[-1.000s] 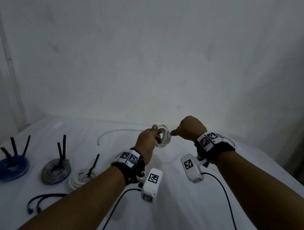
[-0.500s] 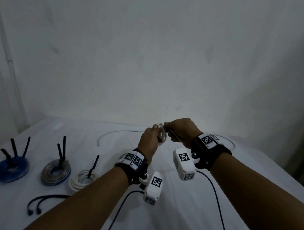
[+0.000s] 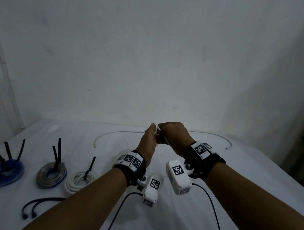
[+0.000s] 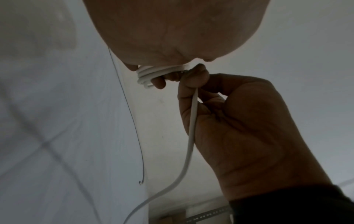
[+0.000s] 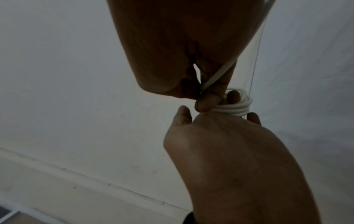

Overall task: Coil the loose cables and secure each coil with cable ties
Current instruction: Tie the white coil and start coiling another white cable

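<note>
While both hands are raised together above the white-covered table (image 3: 204, 203), the left hand (image 3: 147, 142) grips a small white coil (image 4: 151, 72) of several loops, its fingers curled around the bundle. Right against it, the right hand (image 3: 173, 135) pinches the loose white cable (image 4: 191, 121) between thumb and fingers, just where the strand meets the coil; the two hands touch. From that pinch the cable runs down across the right palm and hangs toward the table. On the cloth beyond the hands a pale strand (image 3: 108, 134) curves away to the left, and a thin dark wire (image 3: 221, 137) arcs off to the right. Near the left edge three finished coils lie in a row, each with black ties standing up from it: a blue coil (image 3: 4, 172), a grey coil (image 3: 51, 176) and a white tied coil (image 3: 78, 182). Nearer the body, two spare black cable ties (image 3: 36, 204) lie on the cloth beside the left forearm.
</note>
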